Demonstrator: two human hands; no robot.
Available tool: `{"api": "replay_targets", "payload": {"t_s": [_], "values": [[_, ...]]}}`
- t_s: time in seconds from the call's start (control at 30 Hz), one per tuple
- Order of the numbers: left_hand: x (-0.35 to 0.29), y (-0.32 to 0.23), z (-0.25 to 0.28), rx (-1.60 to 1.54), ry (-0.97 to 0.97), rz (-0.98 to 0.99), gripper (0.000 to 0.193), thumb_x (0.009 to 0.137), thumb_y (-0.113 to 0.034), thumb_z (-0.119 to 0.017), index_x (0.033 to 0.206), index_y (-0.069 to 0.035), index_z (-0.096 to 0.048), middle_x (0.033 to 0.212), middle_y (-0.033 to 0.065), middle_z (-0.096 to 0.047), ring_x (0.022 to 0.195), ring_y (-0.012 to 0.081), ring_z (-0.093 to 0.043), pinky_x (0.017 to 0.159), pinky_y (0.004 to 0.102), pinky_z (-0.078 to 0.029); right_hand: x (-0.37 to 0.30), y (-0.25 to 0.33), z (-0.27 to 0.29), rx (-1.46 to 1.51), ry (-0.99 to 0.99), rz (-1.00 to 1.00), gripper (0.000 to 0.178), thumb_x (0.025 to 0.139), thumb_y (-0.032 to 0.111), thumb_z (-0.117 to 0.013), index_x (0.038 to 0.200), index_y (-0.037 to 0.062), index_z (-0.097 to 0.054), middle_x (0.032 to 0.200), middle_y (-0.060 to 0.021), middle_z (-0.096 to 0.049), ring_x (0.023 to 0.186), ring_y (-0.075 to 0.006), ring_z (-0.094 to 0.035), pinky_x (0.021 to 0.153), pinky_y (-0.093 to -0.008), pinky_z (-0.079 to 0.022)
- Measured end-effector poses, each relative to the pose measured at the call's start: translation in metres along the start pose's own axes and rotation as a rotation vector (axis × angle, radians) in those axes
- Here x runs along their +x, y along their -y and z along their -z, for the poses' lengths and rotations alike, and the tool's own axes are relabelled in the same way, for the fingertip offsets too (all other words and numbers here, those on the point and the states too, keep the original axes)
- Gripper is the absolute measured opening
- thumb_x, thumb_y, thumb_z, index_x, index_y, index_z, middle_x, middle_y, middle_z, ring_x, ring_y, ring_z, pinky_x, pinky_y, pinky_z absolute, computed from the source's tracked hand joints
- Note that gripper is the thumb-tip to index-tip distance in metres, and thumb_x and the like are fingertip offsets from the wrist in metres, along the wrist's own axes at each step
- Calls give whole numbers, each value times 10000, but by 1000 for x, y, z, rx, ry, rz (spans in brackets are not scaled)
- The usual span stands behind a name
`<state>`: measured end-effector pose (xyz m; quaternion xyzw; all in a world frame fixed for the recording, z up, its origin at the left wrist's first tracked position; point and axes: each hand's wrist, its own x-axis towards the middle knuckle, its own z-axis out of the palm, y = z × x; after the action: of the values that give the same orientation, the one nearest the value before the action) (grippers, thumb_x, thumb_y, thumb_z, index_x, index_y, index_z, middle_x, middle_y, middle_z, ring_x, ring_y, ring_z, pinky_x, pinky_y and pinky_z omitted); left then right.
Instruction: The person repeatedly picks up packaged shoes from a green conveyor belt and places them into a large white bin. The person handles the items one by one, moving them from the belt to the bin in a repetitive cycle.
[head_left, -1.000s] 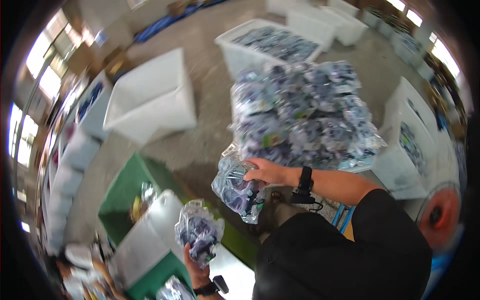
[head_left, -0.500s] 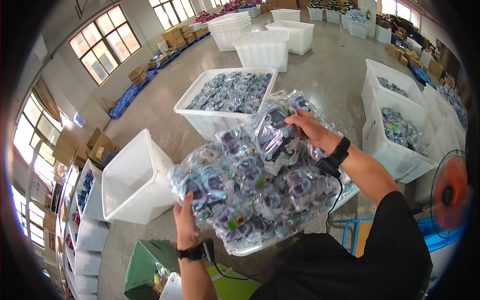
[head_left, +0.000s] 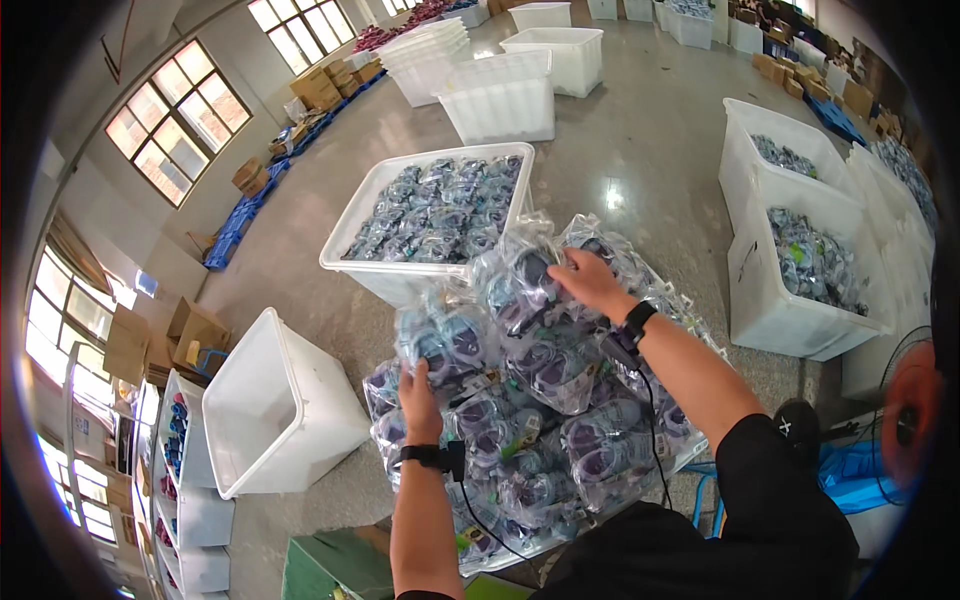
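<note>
Heaped bags of blue and purple shoes (head_left: pixel 610 440), each wrapped in clear plastic, fill a white bin in front of me. My left hand (head_left: pixel 421 405) grips a bagged pair of light blue and purple shoes (head_left: pixel 440 335) at the heap's left side, thumb on the plastic. My right hand (head_left: pixel 592 280) is closed on another bagged pair of shoes (head_left: pixel 522 290), raised at the heap's far side. Both held bags are near the front wall of a second white bin (head_left: pixel 400 287), which is full of similar bags. Black wristbands with cables are on both my wrists.
A tilted white bin (head_left: pixel 335 430) stands at my left, beside a shelf rack (head_left: pixel 190 500) holding shoes. A green box (head_left: pixel 335 565) sits below it. Two part-filled white bins (head_left: pixel 745 265) and a red fan (head_left: pixel 908 420) are at right. More white bins (head_left: pixel 500 105) stand farther off.
My left hand has lifted its bag up and forward from the heap's left edge toward the far bin. My right hand's bag has turned and lowered slightly. The view has shifted.
</note>
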<state>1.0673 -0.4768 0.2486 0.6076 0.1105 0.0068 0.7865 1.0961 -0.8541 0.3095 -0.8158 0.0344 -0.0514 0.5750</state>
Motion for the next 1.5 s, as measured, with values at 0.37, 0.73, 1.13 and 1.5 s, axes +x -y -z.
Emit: {"api": "replay_targets", "payload": {"t_s": [0.37,0.73,1.13,1.5], "values": [[-79,55,50,452,-153,-134,422,977,-146,-726,1341,61,-669,1228,163,-730,1137,258,-691,1030,376,-517,-95,-25,-32,-360,127,333,435,933,235,-751,1323,72,-650,1197,-116,-669,1024,-315,-699,866,-430,-577],[-366,18,225,153,-434,134,283,1063,-135,-649,1291,33,-664,1071,96,-736,899,155,-705,779,283,-586,-220,30,-78,127,467,69,346,967,189,-754,1254,5,-697,1007,-9,-726,863,-71,-664,700,-251,-514],[-749,88,418,387,-1002,364,438,969,-276,-747,1314,-12,-697,1034,129,-770,928,203,-737,795,336,-588,-426,91,-254,71,1058,-30,239,979,66,-668,1192,-42,-669,942,-73,-719,843,-135,-697,781,-282,-556],[-989,202,530,791,-1607,857,585,835,-466,-778,1199,-8,-768,1145,255,-754,1068,417,-725,961,494,-567,-517,103,-347,-178,1384,117,275,930,65,-731,1192,-11,-698,925,3,-682,837,-68,-620,770,-242,-504]]}}
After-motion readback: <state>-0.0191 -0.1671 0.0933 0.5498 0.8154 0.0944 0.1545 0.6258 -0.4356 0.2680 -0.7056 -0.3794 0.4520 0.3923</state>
